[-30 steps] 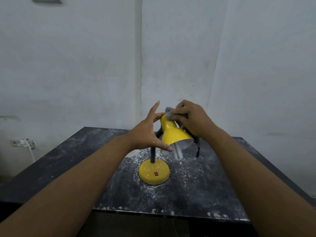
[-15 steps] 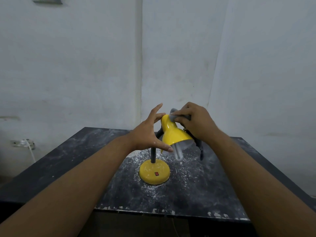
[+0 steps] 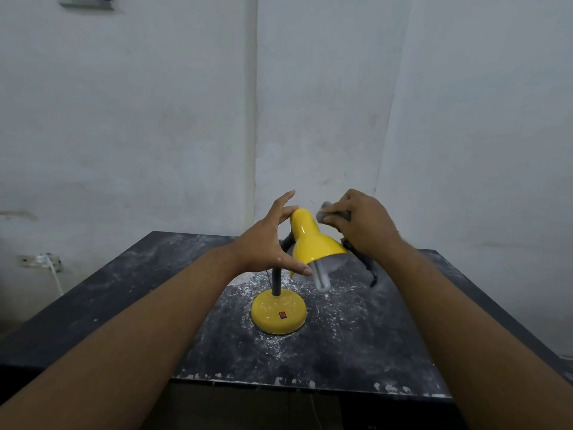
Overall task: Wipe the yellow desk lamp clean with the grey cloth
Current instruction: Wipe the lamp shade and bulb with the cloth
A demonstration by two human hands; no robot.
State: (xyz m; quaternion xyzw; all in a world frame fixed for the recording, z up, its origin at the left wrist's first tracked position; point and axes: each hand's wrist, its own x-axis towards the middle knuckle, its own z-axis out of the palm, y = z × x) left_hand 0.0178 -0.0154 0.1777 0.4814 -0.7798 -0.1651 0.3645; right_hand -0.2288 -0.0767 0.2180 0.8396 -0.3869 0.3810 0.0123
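Lamp (image 3: 305, 240) stands approx. mid-table on the dark, dust-speckled table (image 3: 124, 293); round base (image 3: 278, 311) w/ red switch (image 3: 282, 315) faces me, grey neck (image 3: 276, 282) rises and bends so the shade (image 3: 313, 243) tilts down and to the right. White bulb (image 3: 321, 279) pokes out of the shade's mouth.

Left hand (image 3: 266, 243): fingers spread apart, not clamped. Thumb tip rests at the shade's lower rim, one fingertip touches the narrow top end; the rest stand clear. My read: it's a light brace so the bendy neck doesn't swing while I rub.

Right hand (image 3: 362, 225): closed around the cloth (image 3: 328, 214), pressing it vs. the upper right side of the shade, near the narrow end. Only a small bunch of grey shows past the fingers. A dark strip (image 3: 370, 268) hangs below the wrist; can't tell if it's cloth or cord.

Judgement: mid-wipe on the shade's top. Shade's near face looks glossy; base, neck look not yet done. White dust thick on the table round the base, so base likely needs a pass too.

Risk: pressing hard could tip the lamp or bump the bulb; keep the brace on.
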